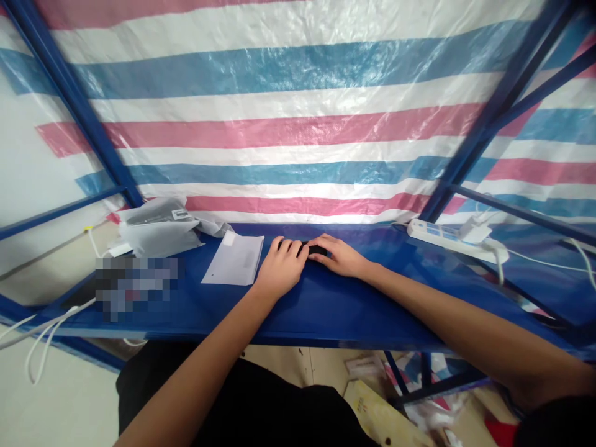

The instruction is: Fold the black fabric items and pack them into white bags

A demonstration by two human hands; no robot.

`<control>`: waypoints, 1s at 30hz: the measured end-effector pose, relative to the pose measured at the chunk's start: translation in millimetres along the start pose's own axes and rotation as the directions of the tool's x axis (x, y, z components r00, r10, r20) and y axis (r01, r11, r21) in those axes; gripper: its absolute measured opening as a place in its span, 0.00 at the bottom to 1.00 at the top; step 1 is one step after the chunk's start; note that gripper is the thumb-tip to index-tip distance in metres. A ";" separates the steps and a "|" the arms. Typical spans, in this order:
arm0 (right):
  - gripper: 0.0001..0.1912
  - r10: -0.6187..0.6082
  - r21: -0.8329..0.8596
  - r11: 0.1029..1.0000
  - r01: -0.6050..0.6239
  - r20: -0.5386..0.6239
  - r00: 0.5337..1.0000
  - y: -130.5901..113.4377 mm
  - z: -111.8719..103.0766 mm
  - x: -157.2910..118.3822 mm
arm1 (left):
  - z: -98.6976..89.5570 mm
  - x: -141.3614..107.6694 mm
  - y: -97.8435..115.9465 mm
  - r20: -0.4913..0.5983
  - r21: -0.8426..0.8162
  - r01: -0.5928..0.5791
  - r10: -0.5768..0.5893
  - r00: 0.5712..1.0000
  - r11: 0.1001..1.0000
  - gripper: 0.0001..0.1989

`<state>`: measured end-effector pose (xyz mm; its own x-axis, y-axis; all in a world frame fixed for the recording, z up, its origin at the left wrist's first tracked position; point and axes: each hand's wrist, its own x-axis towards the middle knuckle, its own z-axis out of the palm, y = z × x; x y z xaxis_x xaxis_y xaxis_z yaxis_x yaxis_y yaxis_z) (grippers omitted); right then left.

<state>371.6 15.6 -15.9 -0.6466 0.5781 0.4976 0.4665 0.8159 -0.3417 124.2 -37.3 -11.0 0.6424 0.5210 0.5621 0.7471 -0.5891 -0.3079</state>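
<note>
A small black object (318,250) lies at the middle of the blue metal shelf (363,316), mostly covered by fingers, so its kind cannot be made out. My left hand (282,268) is over its left part with the fingers curled down around it. From the other side, my right hand (343,256) grips the right end between thumb and fingers. Both hands rest low, close to the shelf surface, with fingertips nearly meeting. Just left of my left hand is a flat translucent white pouch (235,261).
Crumpled grey-white plastic bags (161,226) sit at the back left, near a pixelated patch and white cables (51,335). A white power strip (431,233) with a plugged-in charger (475,230) stands at the right. Blue frame posts (493,118) and a striped sheet (288,130) enclose the back.
</note>
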 end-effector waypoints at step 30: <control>0.34 -0.156 -0.010 0.988 0.156 -0.014 0.988 -12.4 -3.8 -6.9 | -5.4 0.6 -25.5 0.267 -0.429 0.191 -0.078 0.960 0.883 0.22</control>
<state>372.6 1.4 -12.0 -0.7027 0.4438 0.5561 0.3660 0.8958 -0.2522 104.6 -25.2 1.3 0.6042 0.7115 0.3587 0.7092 -0.6854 0.1651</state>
